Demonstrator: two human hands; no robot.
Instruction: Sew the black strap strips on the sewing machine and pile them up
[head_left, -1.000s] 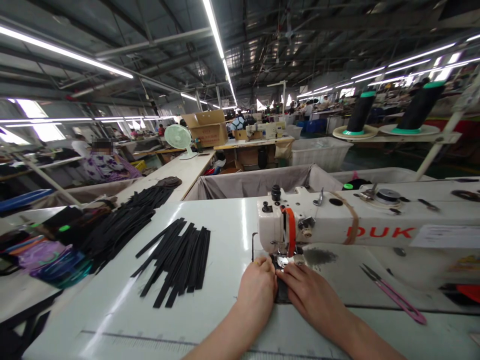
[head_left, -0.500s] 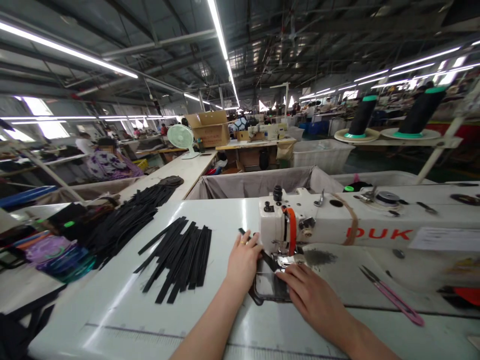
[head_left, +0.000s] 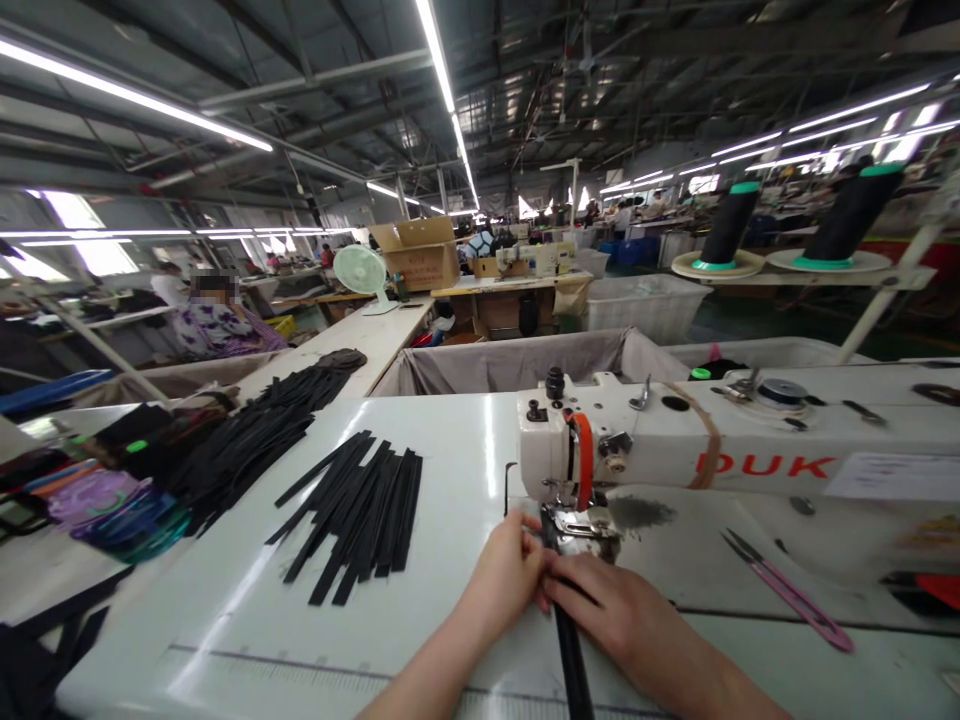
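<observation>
A black strip (head_left: 571, 660) runs nearly straight from the presser foot (head_left: 581, 530) down past the bottom edge of the frame, its upper part hidden where the left hand (head_left: 504, 572) and right hand (head_left: 615, 610) close on it.

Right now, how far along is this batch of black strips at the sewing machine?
Done, perhaps: the larger heap of black strips farther up the table, though I cannot tell whether those are sewn. In hand: the left hand and right hand hold one black strip at the sewing machine foot. Left, it appears: the loose pile of strips beside the machine.
</observation>
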